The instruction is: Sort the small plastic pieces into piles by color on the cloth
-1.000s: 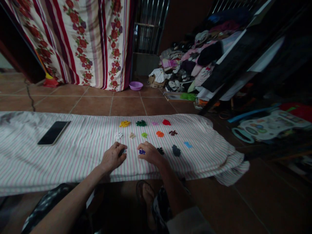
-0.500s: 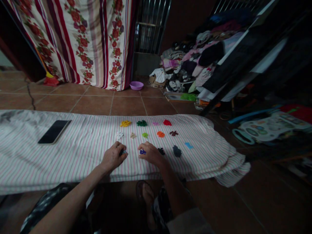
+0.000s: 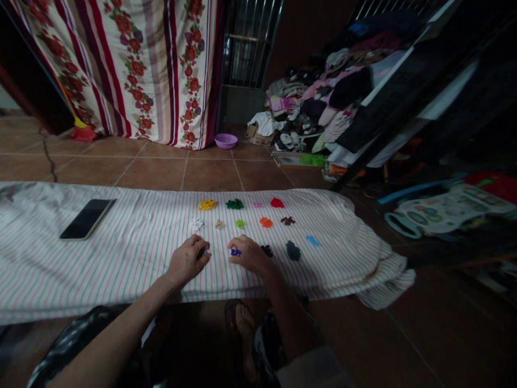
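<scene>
My left hand [image 3: 188,258] rests on the striped cloth, its thumb and fingers curved apart around a small greyish pile [image 3: 205,251] that is partly hidden. To its right, my right hand [image 3: 251,253] has its thumb and fingertips spread around a purple pile [image 3: 235,251] of small pieces. Neither hand visibly holds anything. Beyond the hands lie a white pile [image 3: 197,224], a beige pile [image 3: 219,224] and a lime green pile [image 3: 239,223]. Beside my right hand is a black pile [image 3: 266,250], with a dark grey pile [image 3: 293,250] farther right.
Yellow [image 3: 207,205], dark green [image 3: 235,204], pink and red piles [image 3: 277,202] form the far row. Orange [image 3: 265,222], brown and light blue pieces [image 3: 312,241] lie to the right. A phone [image 3: 86,220] lies at the left on the striped cloth [image 3: 137,248].
The view has shifted very slightly. Both hands keep the same pose beside the same piles.
</scene>
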Tool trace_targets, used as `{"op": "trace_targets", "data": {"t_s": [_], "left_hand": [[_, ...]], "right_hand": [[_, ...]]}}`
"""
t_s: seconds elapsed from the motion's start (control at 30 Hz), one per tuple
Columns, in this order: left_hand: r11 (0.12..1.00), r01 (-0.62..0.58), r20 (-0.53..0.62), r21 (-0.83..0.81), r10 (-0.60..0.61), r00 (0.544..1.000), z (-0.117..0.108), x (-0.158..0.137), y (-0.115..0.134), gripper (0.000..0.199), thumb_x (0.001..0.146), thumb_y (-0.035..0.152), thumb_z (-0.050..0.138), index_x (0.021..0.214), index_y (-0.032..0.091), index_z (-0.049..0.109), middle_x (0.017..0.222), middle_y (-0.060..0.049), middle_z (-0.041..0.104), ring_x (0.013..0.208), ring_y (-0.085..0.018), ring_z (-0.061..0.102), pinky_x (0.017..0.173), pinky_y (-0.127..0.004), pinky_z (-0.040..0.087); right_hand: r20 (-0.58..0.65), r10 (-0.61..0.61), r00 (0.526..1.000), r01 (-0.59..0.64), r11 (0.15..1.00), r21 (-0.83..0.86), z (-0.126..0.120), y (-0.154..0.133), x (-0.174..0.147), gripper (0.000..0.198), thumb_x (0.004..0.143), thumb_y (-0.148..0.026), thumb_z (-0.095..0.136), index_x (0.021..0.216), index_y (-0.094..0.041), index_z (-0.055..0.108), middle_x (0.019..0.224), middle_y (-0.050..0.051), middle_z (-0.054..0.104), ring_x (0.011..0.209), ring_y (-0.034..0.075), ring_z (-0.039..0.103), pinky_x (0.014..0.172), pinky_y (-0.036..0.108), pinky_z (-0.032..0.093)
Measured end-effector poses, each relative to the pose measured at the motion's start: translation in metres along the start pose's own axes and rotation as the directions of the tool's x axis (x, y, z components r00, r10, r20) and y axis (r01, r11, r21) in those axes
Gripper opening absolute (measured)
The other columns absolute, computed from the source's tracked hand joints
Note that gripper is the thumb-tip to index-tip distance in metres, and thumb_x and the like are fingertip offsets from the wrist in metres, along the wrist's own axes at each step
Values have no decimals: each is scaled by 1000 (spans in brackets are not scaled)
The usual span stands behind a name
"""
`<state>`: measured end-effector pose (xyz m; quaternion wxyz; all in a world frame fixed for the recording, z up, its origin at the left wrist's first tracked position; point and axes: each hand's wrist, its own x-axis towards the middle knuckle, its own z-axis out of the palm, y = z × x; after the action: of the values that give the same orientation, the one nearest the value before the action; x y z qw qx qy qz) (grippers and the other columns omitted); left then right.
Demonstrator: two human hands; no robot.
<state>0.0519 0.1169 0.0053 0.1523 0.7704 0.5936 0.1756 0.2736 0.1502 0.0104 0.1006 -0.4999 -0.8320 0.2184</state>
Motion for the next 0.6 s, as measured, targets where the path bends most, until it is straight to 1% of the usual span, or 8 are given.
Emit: {"op": "trace_targets", "data": {"t_s": [0.13,0.27,0.37,0.47,0.6], "left_hand": [[1000,-16,-15,-4,16,1000,3,0,-3,23,87,35,48,101,21,60,106,-5,57,94,-16,60,81,-30,50],[998,-55,-18,-20,54,998,4,-3,-8,32,87,38,49,112,22,59,110,-6,56,100,-18,59,87,-33,50],[997,-76,7,-21,76,997,4,-5,-12,40,84,41,54,119,22,58,114,-8,55,104,-20,58,90,-35,50],[994,-110,21,-24,110,994,3,-7,-15,41,83,37,56,122,21,57,116,-9,53,102,-20,58,89,-36,51],[993,-119,3,-25,119,993,3,-6,-15,33,86,32,53,116,22,61,113,-8,55,99,-18,60,89,-35,52]], "right_hand": [[23,2,1000,-2,1000,23,1,4,-1,31,71,-21,73,101,-18,64,93,4,57,89,18,56,84,29,42],[43,-16,999,13,998,67,2,10,-4,43,70,-24,76,110,-17,63,101,6,58,97,20,55,88,31,42],[51,-4,999,0,996,84,3,14,-8,47,70,-22,75,115,-18,61,106,7,57,102,21,55,92,32,41],[59,28,998,-33,996,83,2,14,-10,46,71,-17,71,116,-17,61,107,7,56,101,20,55,93,31,41],[45,41,998,-44,996,72,1,10,-7,38,72,-13,66,110,-18,64,98,5,56,92,17,56,87,28,42]]}}
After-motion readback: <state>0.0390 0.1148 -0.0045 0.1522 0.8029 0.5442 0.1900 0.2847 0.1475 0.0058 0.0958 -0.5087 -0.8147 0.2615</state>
